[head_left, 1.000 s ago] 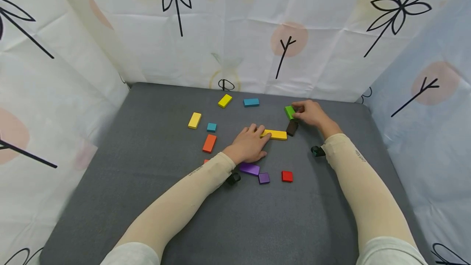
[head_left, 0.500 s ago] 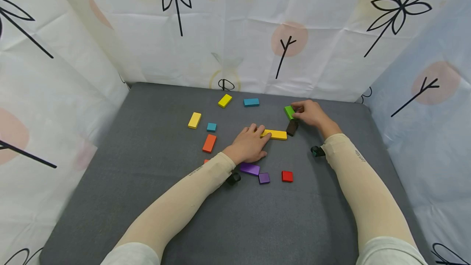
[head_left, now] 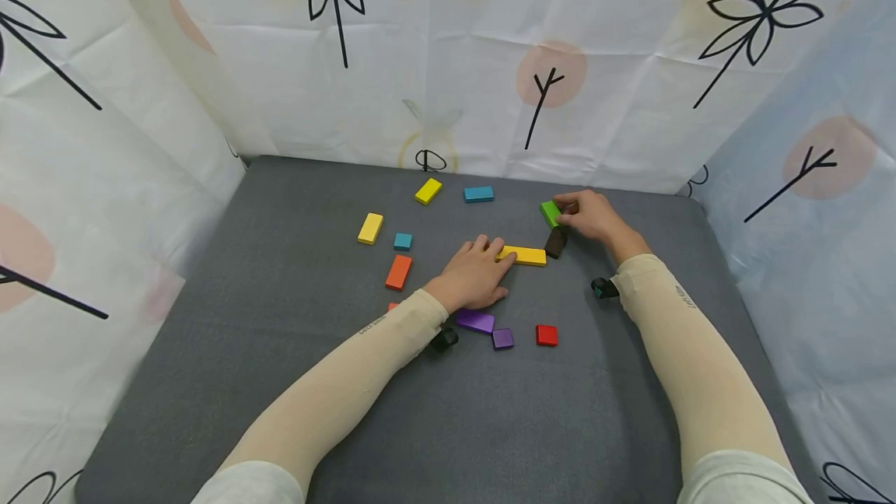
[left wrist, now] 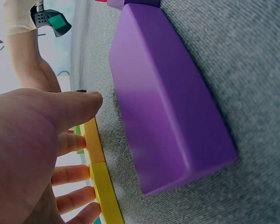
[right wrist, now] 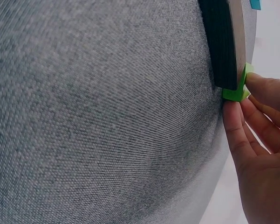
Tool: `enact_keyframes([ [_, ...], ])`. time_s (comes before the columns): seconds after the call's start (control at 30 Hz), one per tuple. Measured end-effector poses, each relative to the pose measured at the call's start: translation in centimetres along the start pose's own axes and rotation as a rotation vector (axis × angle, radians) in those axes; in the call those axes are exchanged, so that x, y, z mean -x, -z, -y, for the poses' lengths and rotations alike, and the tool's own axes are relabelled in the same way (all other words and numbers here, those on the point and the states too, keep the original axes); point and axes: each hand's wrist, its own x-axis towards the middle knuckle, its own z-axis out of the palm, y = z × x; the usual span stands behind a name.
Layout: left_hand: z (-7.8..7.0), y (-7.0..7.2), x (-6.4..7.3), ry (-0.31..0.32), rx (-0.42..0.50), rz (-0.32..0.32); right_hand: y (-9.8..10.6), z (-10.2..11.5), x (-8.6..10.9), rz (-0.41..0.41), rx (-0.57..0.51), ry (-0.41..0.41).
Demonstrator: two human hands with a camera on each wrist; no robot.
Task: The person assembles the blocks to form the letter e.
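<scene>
My left hand (head_left: 474,274) lies over the middle of the table, its fingertips touching an orange-yellow block (head_left: 526,257) and a brighter yellow block (left wrist: 106,196) set end to end. The head view hides the brighter one under the fingers. Below the palm lies a long purple block (left wrist: 163,102), apart from the thumb. Further right, my right hand (head_left: 593,215) pinches a green block (head_left: 550,214) between thumb and fingers. A dark brown block (head_left: 556,243) meets the green block's near end and stands beside the orange-yellow block's right end.
Around the hands lie a blue block (head_left: 479,194), yellow blocks (head_left: 428,191) (head_left: 370,229), a small teal block (head_left: 402,242), an orange block (head_left: 398,273), a small purple block (head_left: 502,339) and a red block (head_left: 547,335). A patterned cloth (head_left: 476,115) rises behind the grey table (head_left: 280,317).
The green block has shifted very slightly left between the right hand's fingers. My left hand holds its place on the yellow blocks.
</scene>
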Motion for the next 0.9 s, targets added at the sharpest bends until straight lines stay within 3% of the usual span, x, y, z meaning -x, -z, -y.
enact_keyframes([
  [0.27,-0.12,0.21,0.10,0.004,0.000,0.006,0.04,0.00,0.19,-0.001,-0.008,0.009],
  [0.63,0.02,-0.46,-0.82,0.016,0.023,0.045,-0.04,-0.17,0.08,-0.010,0.001,0.009],
  [0.9,-0.11,0.03,-0.27,0.009,0.000,0.021,-0.13,-0.31,0.00,-0.022,-0.005,0.007],
])
